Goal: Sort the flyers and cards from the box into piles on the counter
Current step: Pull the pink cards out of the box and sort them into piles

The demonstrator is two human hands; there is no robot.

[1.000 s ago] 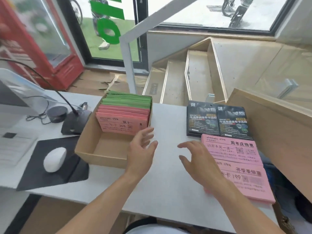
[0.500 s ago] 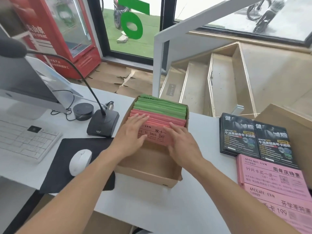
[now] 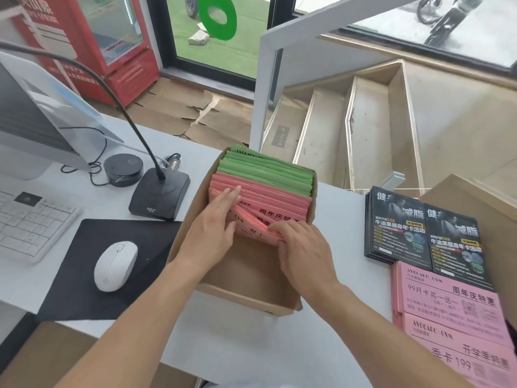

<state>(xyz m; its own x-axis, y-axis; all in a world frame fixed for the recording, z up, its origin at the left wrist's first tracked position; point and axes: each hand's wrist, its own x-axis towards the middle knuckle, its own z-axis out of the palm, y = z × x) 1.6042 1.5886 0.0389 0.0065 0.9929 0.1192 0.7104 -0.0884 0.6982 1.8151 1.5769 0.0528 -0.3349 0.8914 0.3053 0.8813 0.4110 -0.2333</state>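
In the box: your pink cards stand on edge in the cardboard box, long axis across it, green cards behind.
Left hand: straight fingers press the pack back.
Right hand: nearer; curled fingers pinch the front cards.
Change: 0.5 s ago both hands lay flat; now a gap shows.
Counter: 4 sorted piles right.

Bare counter lies open between box and pink piles, seemingly unobstructed.
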